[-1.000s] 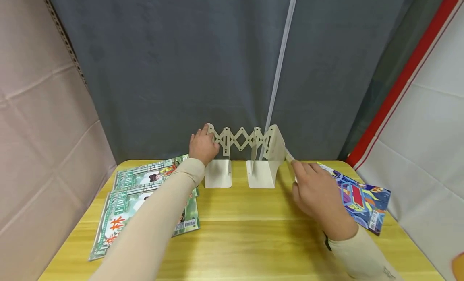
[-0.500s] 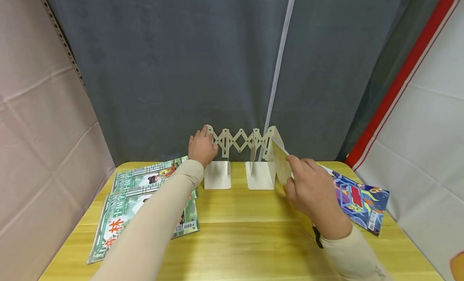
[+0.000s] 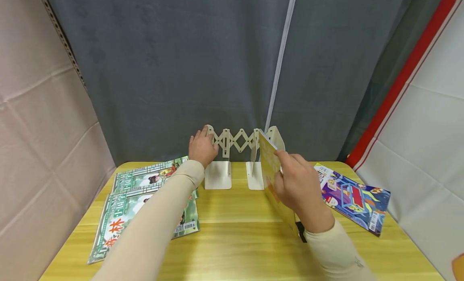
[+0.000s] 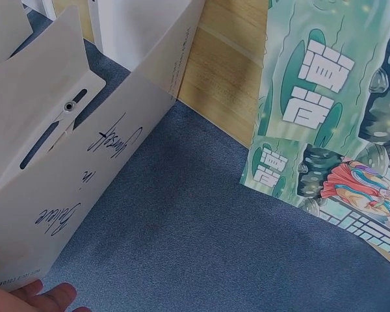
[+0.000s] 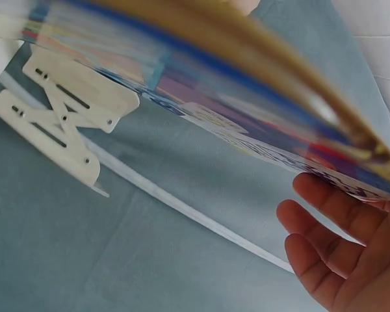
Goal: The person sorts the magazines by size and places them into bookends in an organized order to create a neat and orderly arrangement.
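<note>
A cream expandable bookend rack (image 3: 218, 176) with a zigzag lattice stands at the back of the table. My left hand (image 3: 203, 147) holds its left end panel, which bears handwriting-style lettering in the left wrist view, where fingers (image 4: 52, 296) show at the panel's outer side. My right hand (image 3: 301, 184) pinches a thin yellow-covered magazine (image 3: 270, 160) by its near edge. The magazine stands upright, its far end between the rack's two right-hand panels. In the right wrist view the magazine (image 5: 214, 84) shows a colourful other face, and several fingers of the hand (image 5: 351, 247) lie below it.
Overlapping green illustrated magazines (image 3: 127, 206) lie on the wooden table (image 3: 232, 240) at left, partly under my left sleeve. A purple-blue magazine (image 3: 357, 196) lies at right. Behind the rack hangs a dark grey curtain (image 3: 174, 71); pale cloth walls flank the table.
My right hand has moved left with the yellow magazine, bringing its far end from outside the rack's right end panel to inside it. The left hand stays on the rack's left panel.
</note>
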A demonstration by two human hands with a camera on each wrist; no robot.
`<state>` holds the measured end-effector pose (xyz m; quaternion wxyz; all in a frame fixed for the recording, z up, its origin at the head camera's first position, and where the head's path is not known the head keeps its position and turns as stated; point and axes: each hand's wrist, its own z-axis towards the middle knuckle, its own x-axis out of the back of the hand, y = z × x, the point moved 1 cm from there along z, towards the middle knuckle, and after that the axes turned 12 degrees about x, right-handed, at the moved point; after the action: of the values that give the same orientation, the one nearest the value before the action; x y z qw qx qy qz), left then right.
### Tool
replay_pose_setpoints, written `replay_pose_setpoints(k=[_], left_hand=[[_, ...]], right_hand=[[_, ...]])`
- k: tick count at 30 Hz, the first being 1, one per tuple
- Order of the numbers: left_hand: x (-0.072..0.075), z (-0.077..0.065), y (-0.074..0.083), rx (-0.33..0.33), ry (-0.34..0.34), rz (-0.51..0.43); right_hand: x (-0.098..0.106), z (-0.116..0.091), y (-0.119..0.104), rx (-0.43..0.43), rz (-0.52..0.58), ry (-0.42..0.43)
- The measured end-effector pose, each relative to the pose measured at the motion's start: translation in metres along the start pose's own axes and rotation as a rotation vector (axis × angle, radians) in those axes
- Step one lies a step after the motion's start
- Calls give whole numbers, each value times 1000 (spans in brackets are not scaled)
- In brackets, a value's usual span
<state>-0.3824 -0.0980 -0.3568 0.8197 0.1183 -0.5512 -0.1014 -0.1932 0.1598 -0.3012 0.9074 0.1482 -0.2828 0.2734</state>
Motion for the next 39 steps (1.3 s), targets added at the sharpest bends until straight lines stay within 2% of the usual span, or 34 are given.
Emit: replay_pose_setpoints(k=[10,23,39], left_hand=[[1,0,-3,10,-4,1],[0,-2,2,0,13,9],[3,-5,2,10,-3,3]], right_hand=[[-20,11,-6,58,47,134],[-48,20,-7,64,101,236],[-91,36,-3,63,130,224]])
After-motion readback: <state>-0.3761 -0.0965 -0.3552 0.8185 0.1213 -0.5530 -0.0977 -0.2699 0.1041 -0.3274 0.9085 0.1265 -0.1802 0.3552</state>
